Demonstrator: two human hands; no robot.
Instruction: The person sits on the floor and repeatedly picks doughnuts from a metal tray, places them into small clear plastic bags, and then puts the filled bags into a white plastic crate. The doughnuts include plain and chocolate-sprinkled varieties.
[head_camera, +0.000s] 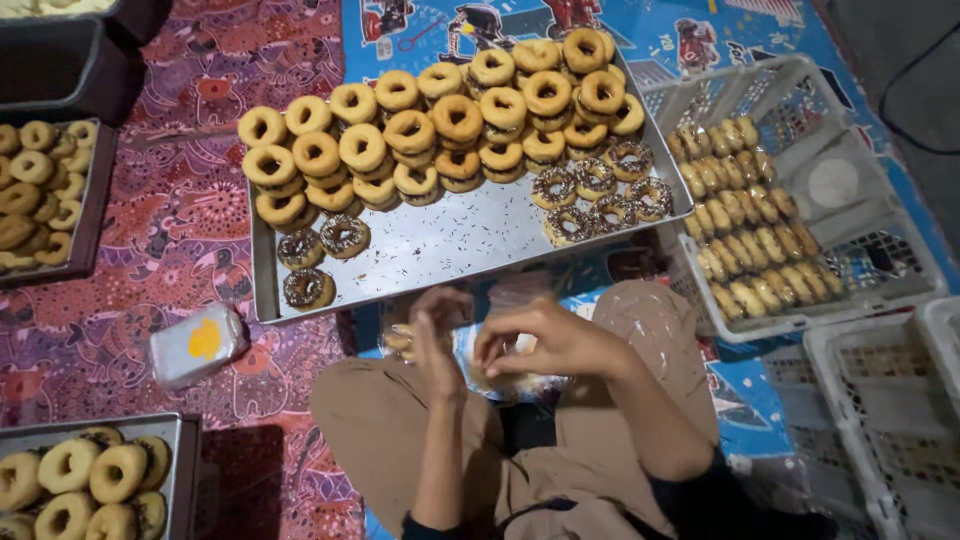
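- Left hand (437, 330) & right hand (545, 340) meet at 6 o'clock over the lap, both gripping a clear plastic bag (500, 372); fingers curled on its top edge.
- Bag: thin, glossy, crinkled; long axis approx 9-to-3 o'clock across the knees. Which way its mouth faces – can't tell, blurred.
- Something pale brown inside the bag, shape unclear.
- Big tray (440, 245) at 12 o'clock: flat shiny metal, speckled w/ sprinkles; long side runs 9-to-3, tilted slightly up to the right.
- Plain donuts (410, 130) stacked along its far edge, round, golden, matte; sprinkled donuts (600, 190) dark-topped at 1 o'clock.
- White crate (800, 290) at 3 o'clock, lattice plastic, holds packed rows of donuts on edge.
- Small box (197, 345) at 9 o'clock, white w/ orange patch.
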